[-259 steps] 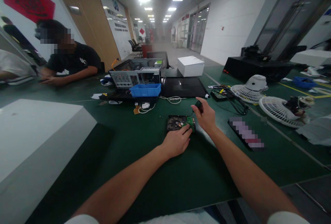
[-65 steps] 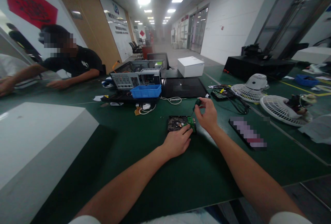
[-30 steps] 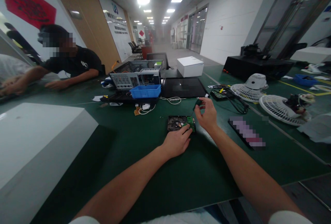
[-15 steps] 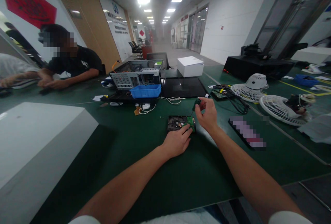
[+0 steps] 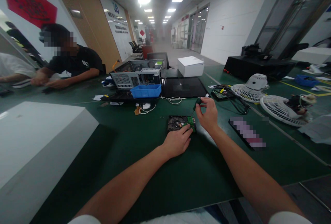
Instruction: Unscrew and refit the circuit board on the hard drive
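A black hard drive (image 5: 177, 123) lies on the green table (image 5: 144, 168) with a small green circuit board (image 5: 190, 122) at its right end. My left hand (image 5: 177, 142) rests on the drive's near edge, fingers curled down and pressing on it beside the board. My right hand (image 5: 208, 114) pinches the dark handle of a small screwdriver (image 5: 197, 103) between thumb and fingers, with the shaft angled down to the green board.
Beyond the drive stand a blue bin (image 5: 146, 90), an open computer case (image 5: 137, 74), a black panel (image 5: 183, 87) and a white box (image 5: 190, 66). Fan grilles (image 5: 279, 109) lie right. A large white box (image 5: 36, 137) sits left. A person in black (image 5: 69, 66) sits far left.
My right hand's fingers have shifted slightly around the screwdriver handle while the tip stays on the board. My left hand has stayed put. The person at the left has drawn both hands together.
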Demonstrator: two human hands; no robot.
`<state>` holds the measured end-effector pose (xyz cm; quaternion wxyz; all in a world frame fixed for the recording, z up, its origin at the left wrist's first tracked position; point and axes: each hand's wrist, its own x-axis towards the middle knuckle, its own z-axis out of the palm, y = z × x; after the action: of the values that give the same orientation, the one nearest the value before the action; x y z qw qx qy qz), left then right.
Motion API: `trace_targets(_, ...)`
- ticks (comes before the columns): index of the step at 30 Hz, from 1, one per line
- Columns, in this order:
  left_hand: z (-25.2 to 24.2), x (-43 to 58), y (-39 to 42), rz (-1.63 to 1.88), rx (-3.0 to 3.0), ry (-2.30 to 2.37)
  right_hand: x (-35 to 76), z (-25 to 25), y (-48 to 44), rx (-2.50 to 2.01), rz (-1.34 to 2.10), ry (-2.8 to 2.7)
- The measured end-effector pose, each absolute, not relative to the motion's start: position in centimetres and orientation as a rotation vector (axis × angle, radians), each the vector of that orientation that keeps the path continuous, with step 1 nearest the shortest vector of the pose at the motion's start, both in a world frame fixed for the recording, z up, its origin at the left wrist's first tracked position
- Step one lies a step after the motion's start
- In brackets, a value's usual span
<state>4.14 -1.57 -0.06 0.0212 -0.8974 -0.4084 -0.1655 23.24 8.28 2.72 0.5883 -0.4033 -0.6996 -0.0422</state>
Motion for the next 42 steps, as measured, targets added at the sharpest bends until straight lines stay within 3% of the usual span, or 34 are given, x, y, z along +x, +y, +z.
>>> trace_targets(29,0.0,4.1,-1.6,-0.529,-2.788,-1.258,23.2,3.0,7.9,-1.027,-0.137,-1.689)
trace_targets(42,-0.1,4.1,-1.5,-0.522,-2.790,-1.254,23.0,2.2,8.3,-1.014,0.005,-1.685)
